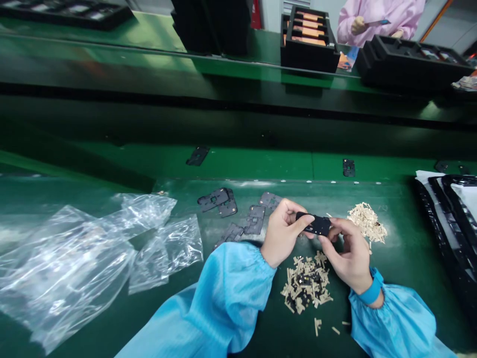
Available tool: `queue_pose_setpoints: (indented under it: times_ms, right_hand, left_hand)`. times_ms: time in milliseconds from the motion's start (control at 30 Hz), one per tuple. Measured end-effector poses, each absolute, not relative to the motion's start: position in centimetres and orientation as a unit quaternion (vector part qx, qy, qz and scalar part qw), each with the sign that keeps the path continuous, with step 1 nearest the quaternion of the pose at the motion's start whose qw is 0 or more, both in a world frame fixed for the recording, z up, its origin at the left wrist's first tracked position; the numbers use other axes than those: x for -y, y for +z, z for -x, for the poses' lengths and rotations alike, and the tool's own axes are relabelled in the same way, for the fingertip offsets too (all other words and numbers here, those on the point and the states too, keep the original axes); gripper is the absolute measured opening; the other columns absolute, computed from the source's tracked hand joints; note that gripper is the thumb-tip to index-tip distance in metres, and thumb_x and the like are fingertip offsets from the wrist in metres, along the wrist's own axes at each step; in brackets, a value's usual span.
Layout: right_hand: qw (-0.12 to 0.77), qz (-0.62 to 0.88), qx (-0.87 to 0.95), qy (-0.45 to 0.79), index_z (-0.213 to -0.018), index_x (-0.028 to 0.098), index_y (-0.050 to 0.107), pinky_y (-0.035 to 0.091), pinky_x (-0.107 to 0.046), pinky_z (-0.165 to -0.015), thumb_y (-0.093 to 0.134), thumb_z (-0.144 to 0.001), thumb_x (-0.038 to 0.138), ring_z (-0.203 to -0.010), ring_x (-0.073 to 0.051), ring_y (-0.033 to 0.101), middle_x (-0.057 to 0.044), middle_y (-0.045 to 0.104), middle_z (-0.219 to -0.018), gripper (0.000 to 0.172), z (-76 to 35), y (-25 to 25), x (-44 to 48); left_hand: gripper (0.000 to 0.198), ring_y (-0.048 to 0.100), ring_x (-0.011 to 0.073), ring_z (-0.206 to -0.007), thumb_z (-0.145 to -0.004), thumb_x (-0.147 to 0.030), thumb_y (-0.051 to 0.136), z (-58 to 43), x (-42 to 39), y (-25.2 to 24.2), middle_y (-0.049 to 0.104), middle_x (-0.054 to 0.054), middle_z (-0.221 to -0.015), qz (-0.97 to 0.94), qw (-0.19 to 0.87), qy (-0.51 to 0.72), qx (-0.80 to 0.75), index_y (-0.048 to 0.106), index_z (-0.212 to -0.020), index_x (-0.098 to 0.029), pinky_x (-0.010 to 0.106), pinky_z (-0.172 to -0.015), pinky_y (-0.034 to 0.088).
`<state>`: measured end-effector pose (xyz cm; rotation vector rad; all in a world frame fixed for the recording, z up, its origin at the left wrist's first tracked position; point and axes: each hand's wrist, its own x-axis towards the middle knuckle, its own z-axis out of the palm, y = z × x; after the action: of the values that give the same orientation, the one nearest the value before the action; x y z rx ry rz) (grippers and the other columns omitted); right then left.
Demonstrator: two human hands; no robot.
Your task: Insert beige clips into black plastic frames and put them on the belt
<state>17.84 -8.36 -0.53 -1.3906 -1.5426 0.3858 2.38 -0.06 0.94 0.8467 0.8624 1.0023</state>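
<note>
My left hand point(282, 232) and my right hand point(348, 253) both pinch one small flat black plastic part point(315, 224), held just above the green bench top. The left fingers grip its left end, the right thumb and fingers its right end. Both arms wear light blue sleeves. Below the hands lies a pile of small tan strips mixed with dark bits point(306, 284). A second tan pile point(367, 222) sits to the right of the hands. Several more flat black parts point(257, 219) lie scattered just left of my left hand.
Crumpled clear plastic bags point(82, 263) cover the bench's left side. Black trays point(452, 219) stand at the right edge. A conveyor point(238, 164) carries single black parts. Beyond it are stacked black trays point(309, 42) and a person in a pink coat point(376, 17).
</note>
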Motion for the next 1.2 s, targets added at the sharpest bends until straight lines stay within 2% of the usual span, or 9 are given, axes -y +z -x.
queue_pose_setpoints:
  times_ms: [267, 400, 567, 733, 1200]
  right_hand:
    - [0.441, 0.598, 0.642, 0.193, -0.12, 0.024, 0.056, 0.054, -0.03, -0.06, 0.073, -0.087, 0.02, -0.064, -0.016, 0.061, 0.002, 0.061, -0.078, 0.038, -17.9, -0.22, 8.25]
    - [0.435, 0.6, 0.639, 0.207, -0.123, 0.024, 0.057, 0.055, -0.029, -0.06, 0.072, -0.089, 0.022, -0.063, -0.016, 0.061, 0.003, 0.06, -0.075, 0.038, -17.87, -0.12, 8.22]
    - [0.484, 0.587, 0.621, 0.188, -0.141, 0.024, 0.048, 0.058, -0.035, -0.07, 0.07, -0.092, 0.019, -0.07, -0.016, 0.063, -0.004, 0.067, -0.097, 0.054, -17.71, -0.69, 8.35]
    - [0.492, 0.589, 0.621, 0.158, -0.124, 0.024, 0.056, 0.056, -0.034, -0.066, 0.073, -0.09, 0.019, -0.067, -0.016, 0.061, 0.002, 0.06, -0.078, 0.039, -17.63, -0.86, 8.49]
    - [0.445, 0.598, 0.632, 0.212, -0.122, 0.024, 0.055, 0.054, -0.03, -0.061, 0.073, -0.09, 0.024, -0.063, -0.016, 0.06, 0.004, 0.059, -0.075, 0.036, -18.04, -0.61, 8.22]
  left_hand:
    - [0.043, 0.064, 0.0109, -0.051, -0.07, -0.041, 0.088, -2.21, 0.16, 0.73, 0.062, -0.004, -0.068, -0.409, 0.708, 0.443, -0.368, 0.053, -0.08, -0.017, 0.022, -0.044, 0.056]
    - [0.045, 0.065, 0.0111, -0.05, -0.07, -0.043, 0.088, -2.2, 0.09, 0.58, 0.062, -0.004, -0.068, -0.408, 0.707, 0.441, -0.373, 0.053, -0.081, -0.018, 0.022, -0.044, 0.057]
    - [0.046, 0.065, 0.0114, -0.052, -0.069, -0.044, 0.089, -2.27, -0.02, 0.61, 0.063, -0.003, -0.069, -0.401, 0.698, 0.455, -0.38, 0.054, -0.08, -0.018, 0.023, -0.045, 0.058]
    - [0.044, 0.064, 0.0113, -0.053, -0.069, -0.043, 0.089, -2.26, 0.07, 0.79, 0.063, -0.003, -0.07, -0.403, 0.695, 0.465, -0.372, 0.054, -0.079, -0.018, 0.023, -0.045, 0.059]
    - [0.042, 0.064, 0.0104, -0.055, -0.069, -0.04, 0.089, -2.2, 0.28, 0.5, 0.063, -0.002, -0.077, -0.411, 0.687, 0.468, -0.375, 0.055, -0.079, -0.018, 0.022, -0.046, 0.059]
